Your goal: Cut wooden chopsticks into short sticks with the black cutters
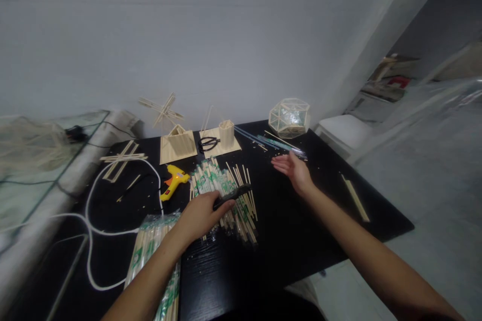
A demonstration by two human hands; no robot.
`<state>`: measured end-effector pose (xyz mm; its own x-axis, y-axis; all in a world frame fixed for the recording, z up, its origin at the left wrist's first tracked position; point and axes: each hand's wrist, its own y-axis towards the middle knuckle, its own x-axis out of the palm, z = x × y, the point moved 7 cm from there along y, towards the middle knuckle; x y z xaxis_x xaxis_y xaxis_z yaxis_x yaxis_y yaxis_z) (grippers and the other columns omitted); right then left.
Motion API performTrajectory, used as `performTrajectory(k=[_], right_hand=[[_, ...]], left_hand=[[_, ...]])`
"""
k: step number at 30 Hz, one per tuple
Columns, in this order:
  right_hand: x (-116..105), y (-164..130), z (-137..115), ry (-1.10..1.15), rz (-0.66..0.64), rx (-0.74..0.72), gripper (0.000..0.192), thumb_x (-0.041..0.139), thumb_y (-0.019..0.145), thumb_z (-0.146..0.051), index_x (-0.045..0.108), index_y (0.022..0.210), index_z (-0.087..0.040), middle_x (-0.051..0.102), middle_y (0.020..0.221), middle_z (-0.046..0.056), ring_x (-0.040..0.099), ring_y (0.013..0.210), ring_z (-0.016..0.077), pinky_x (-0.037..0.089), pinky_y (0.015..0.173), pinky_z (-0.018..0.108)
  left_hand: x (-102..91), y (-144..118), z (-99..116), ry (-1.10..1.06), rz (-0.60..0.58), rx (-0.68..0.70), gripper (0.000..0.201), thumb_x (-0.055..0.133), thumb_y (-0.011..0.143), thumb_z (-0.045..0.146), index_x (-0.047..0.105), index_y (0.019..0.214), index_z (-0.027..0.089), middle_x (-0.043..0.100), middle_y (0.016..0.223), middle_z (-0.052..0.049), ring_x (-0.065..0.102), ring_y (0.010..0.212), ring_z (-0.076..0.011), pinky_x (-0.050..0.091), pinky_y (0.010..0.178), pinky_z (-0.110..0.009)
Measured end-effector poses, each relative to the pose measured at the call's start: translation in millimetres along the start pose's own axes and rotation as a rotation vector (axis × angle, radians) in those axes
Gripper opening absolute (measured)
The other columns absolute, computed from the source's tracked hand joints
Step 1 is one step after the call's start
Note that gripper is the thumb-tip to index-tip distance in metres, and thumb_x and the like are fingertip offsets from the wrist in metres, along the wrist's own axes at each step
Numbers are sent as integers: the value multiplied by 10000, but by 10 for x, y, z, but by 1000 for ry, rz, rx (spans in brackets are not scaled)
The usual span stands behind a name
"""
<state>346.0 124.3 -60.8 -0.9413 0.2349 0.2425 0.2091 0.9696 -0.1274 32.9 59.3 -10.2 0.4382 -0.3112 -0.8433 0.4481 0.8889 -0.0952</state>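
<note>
Two hands over black table [286, 241]. L to R: white cord [90, 220] looped near edge, easy snag. Glue gun [172, 182], lamp lit, prob. hot; burn risk close to left hand [199, 215]. Left hand closed round dark tool [231, 195], poss. a cutter, blurred, atop loose chopstick pile [226, 190]; could scatter. Right hand [293, 169] open, palm up, empty, near blue sticks [278, 144]. Wire polyhedron [289, 118] at far edge, could get knocked.

A yellow glue gun [173, 183] lay on the black table [286, 241], its white cord [90, 230] looping leftward. Behind stood a stick-built pyramid [177, 143], black scissors [207, 143], a stick cylinder [226, 134] and a clear polyhedron [289, 118].
</note>
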Motion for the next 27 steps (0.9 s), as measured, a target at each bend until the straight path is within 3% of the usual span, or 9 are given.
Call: performTrajectory(k=[2,4,7,9,11,13,16,22,27], right_hand=[[162,-3,92,9,-90,114,531,447,1005,-589,724,856,-160,773,1006,186,748,1013,280,576,974,413],[233,17,126,-5,-67,155,517,456,1004,-584,711,827,-170,774,962,177,747,996,276,573,969,422],[158,25,-29,-28,146,-21,409,554,975,-545,689,790,-205,770,945,119,729,997,246,562,964,385],[164,-31,-145,13,174,-104,360,596,957,-516,666,767,-218,753,911,85,718,930,223,570,896,350],[282,-109,-203,122,49,-52,405,593,951,-524,581,679,-224,685,748,54,666,720,188,568,718,317],[473,-222,-257,268,-137,63,495,558,960,-534,428,591,-231,508,564,3,485,506,143,473,520,279],[741,-413,-404,438,-342,162,558,471,998,-515,260,565,-233,279,503,-45,230,435,120,315,415,256],[995,-583,-546,475,-419,169,608,366,1021,-591,173,575,-226,193,506,-64,98,443,107,226,384,237],[974,-472,-347,118,-404,117,535,641,884,-569,327,599,-242,197,470,-107,136,403,85,164,388,227]], left_hand=[[-1,0,0,-7,5,-2,515,416,953,680,552,760,223,640,713,-45,607,692,-230,345,634,-311],[3,2,-3,-5,8,-1,517,415,955,679,546,754,221,635,712,-44,604,690,-229,343,635,-311],[16,5,-13,8,8,11,524,405,958,681,532,742,221,625,702,-39,602,686,-227,335,631,-308],[20,6,-24,1,13,17,519,415,956,679,543,745,223,630,701,-39,602,683,-227,335,625,-305],[19,6,-34,-15,20,18,511,429,951,675,561,751,224,638,699,-42,605,681,-226,339,620,-303],[4,6,-46,-28,38,6,510,430,951,673,568,752,225,634,686,-40,602,668,-224,342,616,-302],[-54,5,-73,-51,100,-39,540,391,968,668,556,711,222,599,634,-30,596,655,-225,351,628,-307],[-180,-3,-147,-197,258,-101,587,351,983,650,621,722,200,647,687,-39,621,718,-229,407,706,-314],[-212,-21,-175,-237,330,-96,570,363,986,635,586,698,196,591,633,-6,582,663,-196,390,659,-288]])
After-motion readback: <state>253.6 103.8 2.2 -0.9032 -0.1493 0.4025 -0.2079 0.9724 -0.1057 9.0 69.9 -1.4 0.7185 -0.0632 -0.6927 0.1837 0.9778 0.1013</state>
